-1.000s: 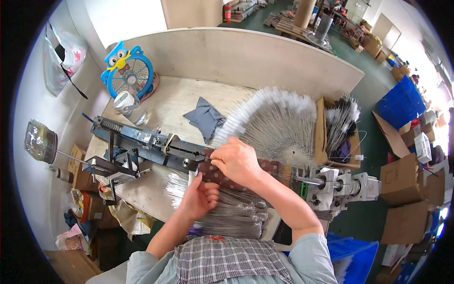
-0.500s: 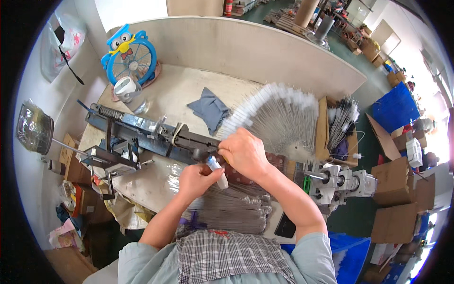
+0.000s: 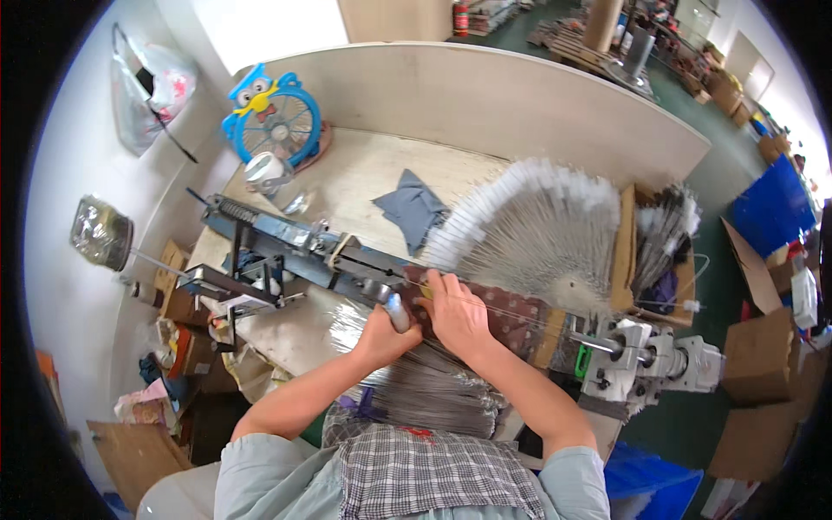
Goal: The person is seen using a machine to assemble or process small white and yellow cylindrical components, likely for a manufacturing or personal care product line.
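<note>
The left hand (image 3: pixel 387 341), fingers wrapped round a white tube (image 3: pixel 398 314) near the right end of the metal jig (image 3: pixel 299 245), should stay steady beside the right hand (image 3: pixel 459 319), whose hold over the dotted cloth (image 3: pixel 517 331) I cannot tell.

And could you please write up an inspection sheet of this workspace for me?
Surface: pale tabletop, partition behind.
Job's things: metal fixture; fanned white-tipped wires; wire bundle; dotted cloth.
Clutter: grey cloth, blue fan, clear container.
Hands: left hand holds a white tube; right hand is by the fixture's end, grip unclear.
Cables: thin white strand beside an open cardboard box, possibly a cable.
Surroundings: red extinguisher, cartons.
</note>
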Demonstrator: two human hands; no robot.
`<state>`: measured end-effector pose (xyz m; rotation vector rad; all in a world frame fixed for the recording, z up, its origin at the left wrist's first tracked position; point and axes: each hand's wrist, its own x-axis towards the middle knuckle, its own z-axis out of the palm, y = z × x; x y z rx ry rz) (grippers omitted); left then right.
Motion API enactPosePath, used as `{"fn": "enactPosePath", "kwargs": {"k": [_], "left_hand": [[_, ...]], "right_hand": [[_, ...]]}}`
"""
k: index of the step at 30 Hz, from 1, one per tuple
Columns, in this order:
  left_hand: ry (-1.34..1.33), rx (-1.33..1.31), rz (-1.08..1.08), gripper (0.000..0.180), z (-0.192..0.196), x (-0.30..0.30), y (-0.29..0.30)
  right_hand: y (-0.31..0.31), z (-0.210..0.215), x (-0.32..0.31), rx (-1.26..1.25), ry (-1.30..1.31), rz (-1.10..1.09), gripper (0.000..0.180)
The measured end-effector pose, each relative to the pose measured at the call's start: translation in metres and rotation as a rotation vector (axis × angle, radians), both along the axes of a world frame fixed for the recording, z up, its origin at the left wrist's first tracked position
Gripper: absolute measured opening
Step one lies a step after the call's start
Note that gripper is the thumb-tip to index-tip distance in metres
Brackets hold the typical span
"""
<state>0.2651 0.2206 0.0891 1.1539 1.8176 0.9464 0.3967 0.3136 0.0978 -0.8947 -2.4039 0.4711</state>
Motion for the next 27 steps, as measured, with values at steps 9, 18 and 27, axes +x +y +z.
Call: {"fn": "enactPosePath", "kwargs": {"k": [9, 18, 27], "left_hand": [[-1.164, 0.269, 0.466, 0.028, -0.041, -0.128, -0.096], [-1.054, 0.216, 0.953, 0.019, -0.036, -0.147, -0.107], [-0.884, 0.406, 0.588, 0.013, -0.018, -0.053, -0.066]], "right_hand": [[0.002, 0.009, 0.025, -0.136, -0.006, 0.285, 0.015], [-0.012, 0.028, 0.025, -0.208, 0.002, 0.206, 0.020], [0.005, 0.095, 0.053, 0.205, -0.019, 0.085, 0.019]]}}
